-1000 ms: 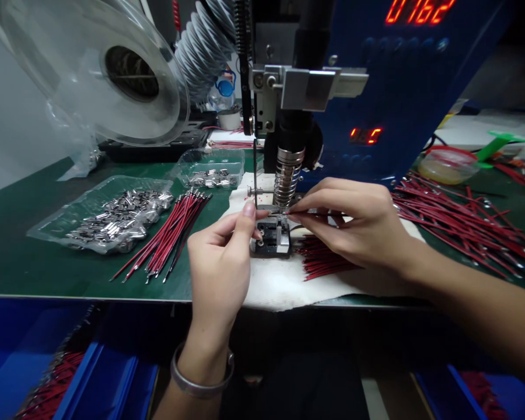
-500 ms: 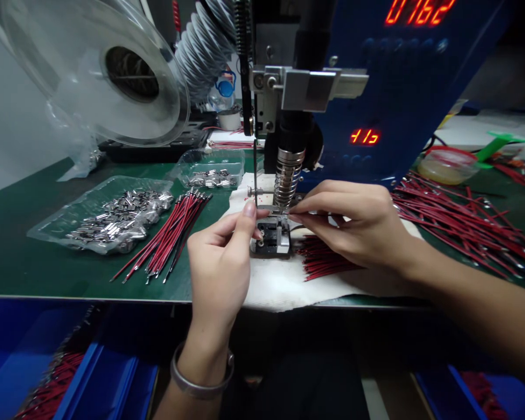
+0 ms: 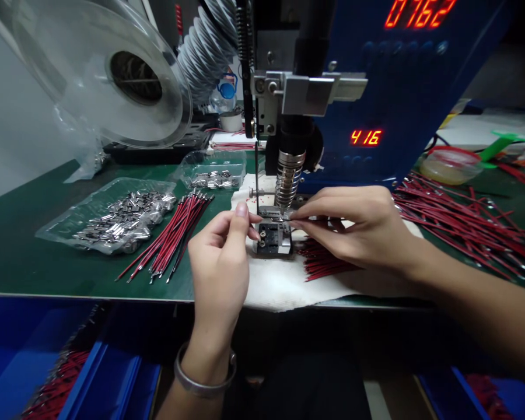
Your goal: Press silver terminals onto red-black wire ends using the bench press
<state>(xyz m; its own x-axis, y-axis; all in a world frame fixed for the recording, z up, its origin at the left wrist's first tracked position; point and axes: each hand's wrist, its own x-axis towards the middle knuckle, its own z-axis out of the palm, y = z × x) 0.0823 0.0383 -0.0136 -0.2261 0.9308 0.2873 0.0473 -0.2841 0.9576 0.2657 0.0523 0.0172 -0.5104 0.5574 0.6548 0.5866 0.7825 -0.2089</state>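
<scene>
My left hand [image 3: 221,254] is closed in a pinch at the left side of a small black fixture [image 3: 271,238]; what its fingertips hold is too small to make out. From the right, my right hand [image 3: 354,224] pinches something thin and dark, perhaps a wire, at the fixture's top. A spring-wrapped machine head [image 3: 290,169] stands just above the fingertips. Under my right hand lies a bundle of short red wires [image 3: 321,259] on a white cloth [image 3: 275,286]. Left of my left hand is a bundle of red and black wires [image 3: 170,233].
Clear trays of small metal parts [image 3: 126,213] [image 3: 212,178] sit at the left. A blue machine [image 3: 367,99] with red digits rises behind. Many red wires [image 3: 464,227] and a round tub [image 3: 448,166] lie at the right. Blue bins [image 3: 109,379] are below the table edge.
Both hands stay at the fixture, with my left fingertips slightly lower. The whole view has shifted a little. The lower red display now reads clearly.
</scene>
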